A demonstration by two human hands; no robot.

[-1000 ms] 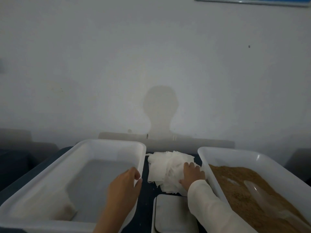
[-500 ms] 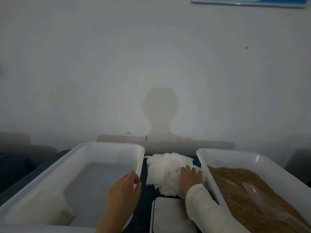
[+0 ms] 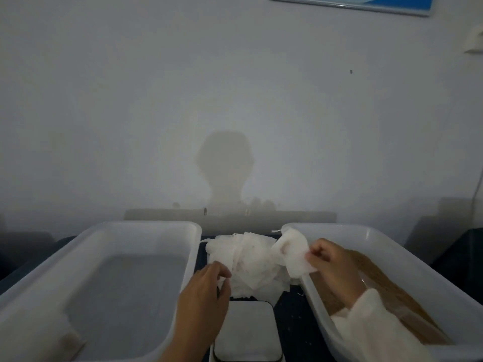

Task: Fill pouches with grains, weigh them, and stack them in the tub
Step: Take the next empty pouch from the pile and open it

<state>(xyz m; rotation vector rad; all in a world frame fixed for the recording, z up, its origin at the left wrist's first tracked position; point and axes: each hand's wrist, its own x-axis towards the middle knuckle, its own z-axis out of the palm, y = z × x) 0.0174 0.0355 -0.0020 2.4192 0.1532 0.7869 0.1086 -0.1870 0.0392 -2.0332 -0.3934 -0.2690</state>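
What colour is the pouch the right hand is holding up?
White, slightly translucent. The pouch, pinched by the right hand, shows best in the head view.

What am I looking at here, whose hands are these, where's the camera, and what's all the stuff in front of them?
There is no machine here: a person wears a camera on the head, looking forward and down at their own two bare hands. The right hand pinches one white pouch, lifted from the pile of pouches in the middle. The left hand reaches toward that pile with loosely curled fingers; whether it holds one is unclear. On the left stands a white tub, on the right a tub of brown grains. Nearest the camera sits a flat scale.
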